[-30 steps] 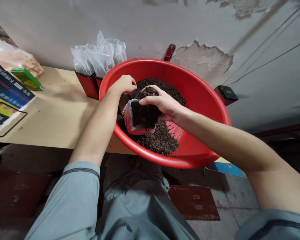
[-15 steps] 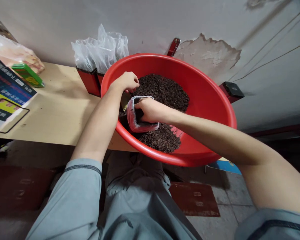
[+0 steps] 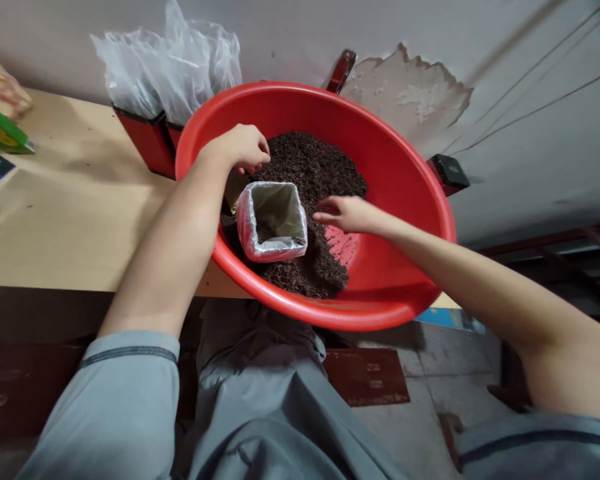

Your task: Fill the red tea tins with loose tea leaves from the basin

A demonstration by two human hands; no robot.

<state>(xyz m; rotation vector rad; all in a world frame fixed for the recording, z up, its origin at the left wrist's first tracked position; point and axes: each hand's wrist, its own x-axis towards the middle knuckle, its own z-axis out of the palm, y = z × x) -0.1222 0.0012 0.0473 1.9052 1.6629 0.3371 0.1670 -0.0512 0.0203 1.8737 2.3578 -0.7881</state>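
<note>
The bag-lined pot (image 3: 253, 233) is sitting in the left half of the red basin (image 3: 395, 147), near the centre of the frame. Its square mouth is facing up, a little toward the viewer, and some dark matter is lying low inside. Loose soil (image 3: 315, 160) is surrounding it, spreading behind and in front, while bare red is showing at the basin's right.

The left hand (image 3: 247, 148) is hovering just above and left of the pot, its fingers curling inward; whether they are gripping anything cannot be told. The right hand (image 3: 349, 213) is hanging just right of the pot, fingers loosely extended and thumb apart, holding nothing that shows.

The basin is resting on a pale table (image 3: 80, 227), which is stretching to the left edge. In the upper left, two red pots (image 3: 143, 143) are standing beside the basin, clear bags (image 3: 135, 67) rising out of them. A green packet (image 3: 3, 130) is lying at the far left. A black-topped block (image 3: 450, 173) is showing beyond the basin's right rim.
</note>
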